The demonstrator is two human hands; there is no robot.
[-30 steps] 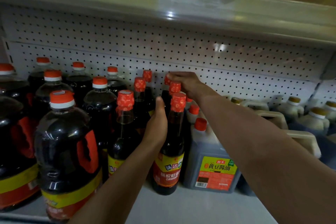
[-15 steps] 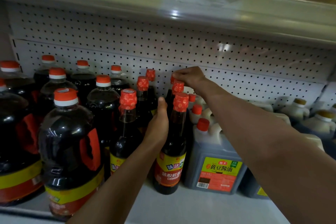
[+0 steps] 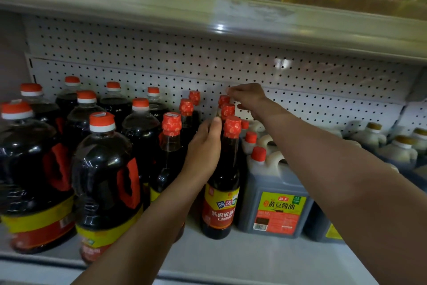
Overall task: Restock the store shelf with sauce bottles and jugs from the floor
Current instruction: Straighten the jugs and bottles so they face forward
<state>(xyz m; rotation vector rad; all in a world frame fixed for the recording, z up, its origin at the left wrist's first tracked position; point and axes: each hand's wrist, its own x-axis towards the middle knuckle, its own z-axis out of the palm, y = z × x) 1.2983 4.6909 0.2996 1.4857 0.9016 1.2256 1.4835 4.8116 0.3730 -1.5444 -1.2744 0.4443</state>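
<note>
Standing upright, dark sauce bottle [image 3: 221, 183], red-capped.

red bottle caps [image 3: 232, 126], white dotted pegboard [image 3: 300, 81]

I'm looking into a shop, at a stocked grocery shelf [image 3: 231, 259]: a white pegboard back panel [image 3: 161, 53] stands behind rows of identical dark sauce bottles [image 3: 221, 183] with red caps and printed labels. Beside them I see big round jugs [image 3: 104, 180], square jugs [image 3: 272, 197] with barcoded labels, and another shelf [image 3: 208, 14] overhead.
</note>
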